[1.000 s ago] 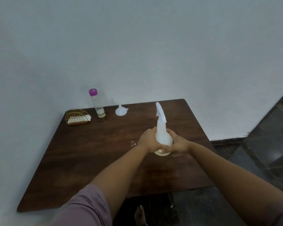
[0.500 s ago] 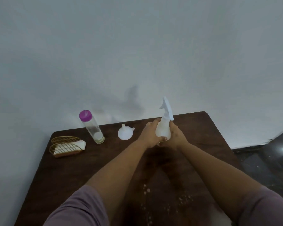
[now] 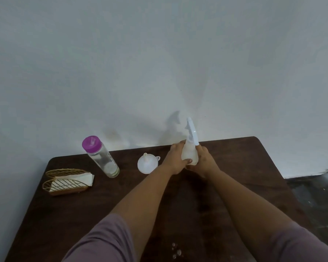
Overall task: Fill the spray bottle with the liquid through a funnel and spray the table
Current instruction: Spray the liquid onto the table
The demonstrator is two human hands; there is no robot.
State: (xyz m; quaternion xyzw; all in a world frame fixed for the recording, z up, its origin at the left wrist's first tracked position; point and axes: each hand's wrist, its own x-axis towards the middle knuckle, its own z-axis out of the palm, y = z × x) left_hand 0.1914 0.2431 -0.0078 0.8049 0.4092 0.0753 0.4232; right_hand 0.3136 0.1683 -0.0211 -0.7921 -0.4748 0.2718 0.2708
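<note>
A: Hands?
B: Both on the spray bottle (image 3: 190, 154), frame centre, far part of the table (image 3: 68, 214). Left hand (image 3: 175, 159) wraps it from the left, thumb across the front. Right hand (image 3: 204, 161) grips from the right.
A: Bottle upright?
B: Roughly, trigger head on top against the wall.
A: Rest?
B: White funnel (image 3: 147, 164) upside down, just left of the hands. Clear bottle (image 3: 100, 157) with purple cap further left. Gold wire napkin holder (image 3: 67, 181) at left edge. Droplets (image 3: 176, 251) at bottom centre.

Both forearms extend toward 12 o'clock; left hand (image 3: 175, 159) and right hand (image 3: 204, 161) curl around the spray bottle (image 3: 189, 154).
</note>
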